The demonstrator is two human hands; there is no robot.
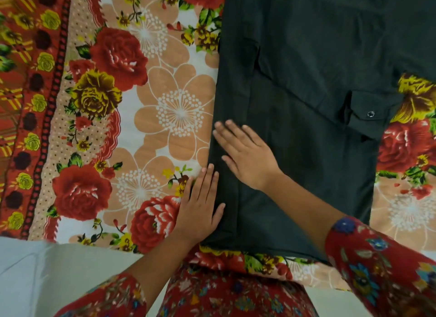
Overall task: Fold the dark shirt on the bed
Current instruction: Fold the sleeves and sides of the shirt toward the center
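Note:
The dark shirt [306, 118] lies flat on the floral bedsheet [151, 109], folded into a long panel that runs from the top of the view to near the bed's front edge. A sleeve with a buttoned cuff [370, 114] lies folded across its right side. My right hand [245, 156] presses flat on the shirt's left part, fingers straight and spread toward the left edge. My left hand [200, 205] lies flat along the shirt's lower left edge, fingers straight, partly on the sheet.
The bedsheet has red roses, yellow flowers and a red patterned border [30, 104] at the far left. A pale surface [47, 276] shows below the bed's front edge. My red floral sleeves and clothing fill the bottom of the view.

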